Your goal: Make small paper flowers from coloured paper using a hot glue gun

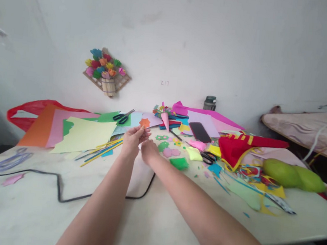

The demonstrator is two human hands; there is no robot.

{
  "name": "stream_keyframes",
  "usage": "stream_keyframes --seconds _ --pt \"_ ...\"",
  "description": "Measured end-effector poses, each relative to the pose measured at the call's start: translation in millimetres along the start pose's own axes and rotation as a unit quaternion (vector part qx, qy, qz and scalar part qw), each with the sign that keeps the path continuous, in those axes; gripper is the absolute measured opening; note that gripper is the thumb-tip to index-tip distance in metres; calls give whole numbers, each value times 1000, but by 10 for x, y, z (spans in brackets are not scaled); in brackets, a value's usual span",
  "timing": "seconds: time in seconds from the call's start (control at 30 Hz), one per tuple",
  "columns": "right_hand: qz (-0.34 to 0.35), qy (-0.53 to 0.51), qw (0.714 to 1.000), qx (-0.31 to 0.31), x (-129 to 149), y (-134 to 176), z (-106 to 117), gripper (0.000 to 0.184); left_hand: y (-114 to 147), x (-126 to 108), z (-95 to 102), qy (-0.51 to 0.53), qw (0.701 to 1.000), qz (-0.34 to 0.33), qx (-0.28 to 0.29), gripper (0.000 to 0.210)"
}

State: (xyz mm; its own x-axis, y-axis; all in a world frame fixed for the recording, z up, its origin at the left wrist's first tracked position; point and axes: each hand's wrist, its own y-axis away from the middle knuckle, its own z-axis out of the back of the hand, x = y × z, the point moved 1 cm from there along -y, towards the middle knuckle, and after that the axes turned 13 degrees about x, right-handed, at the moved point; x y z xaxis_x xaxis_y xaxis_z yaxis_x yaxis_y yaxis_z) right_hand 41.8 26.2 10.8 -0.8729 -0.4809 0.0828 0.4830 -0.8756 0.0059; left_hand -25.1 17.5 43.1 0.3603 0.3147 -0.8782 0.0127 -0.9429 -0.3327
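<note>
My left hand [132, 142] pinches an orange paper flower cutout [144, 123] at its lower edge, above the middle of the table. Close beside it, my right hand [150, 152] is closed, its fingers curled inward. A small white bit shows at its left side, too little to name, and what the fingers hold is hidden. Just right of that hand lie green and pink flower cutouts [171, 152] and a green packet [179, 163]. To the left of my hands are yellow and blue paper strips [102, 153] and a pale yellow sheet [87, 135].
Scissors [123, 116] lie on coloured sheets at the back; black-handled scissors [208, 157] are further right. A phone [200, 132], a pink paper cone [165, 120], a red cloth [238, 150] and green fruits [292, 176] sit rightward. A black cable [60, 189] crosses the table [25, 217].
</note>
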Motion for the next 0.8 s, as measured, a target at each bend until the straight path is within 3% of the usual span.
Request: stream_keyframes --seconds 0.17,0.23,0.33,0.43,0.5,0.63,0.8 --pt "3 -17 1000 -4 -227 107 174 28 7 139 35 10 1000 -10 -20 24" --pt "-12 -73 997 19 -457 177 303 28 6 174 43 15 1000 -10 -20 24" --pt "-73 -113 990 -45 -925 300 479 28 11 242 18 13 1000 11 4 24" --pt "-143 -92 985 -35 -1371 429 516 21 23 340 -58 3 998 54 45 23" --pt "-156 -64 986 -12 -1561 505 468 19 33 412 -129 -6 994 83 66 22" --pt "-154 -43 987 14 -1675 597 335 19 53 519 -277 -20 988 115 104 21" --pt "-132 -15 991 -29 -1621 594 301 24 74 526 -374 -8 987 116 109 20"
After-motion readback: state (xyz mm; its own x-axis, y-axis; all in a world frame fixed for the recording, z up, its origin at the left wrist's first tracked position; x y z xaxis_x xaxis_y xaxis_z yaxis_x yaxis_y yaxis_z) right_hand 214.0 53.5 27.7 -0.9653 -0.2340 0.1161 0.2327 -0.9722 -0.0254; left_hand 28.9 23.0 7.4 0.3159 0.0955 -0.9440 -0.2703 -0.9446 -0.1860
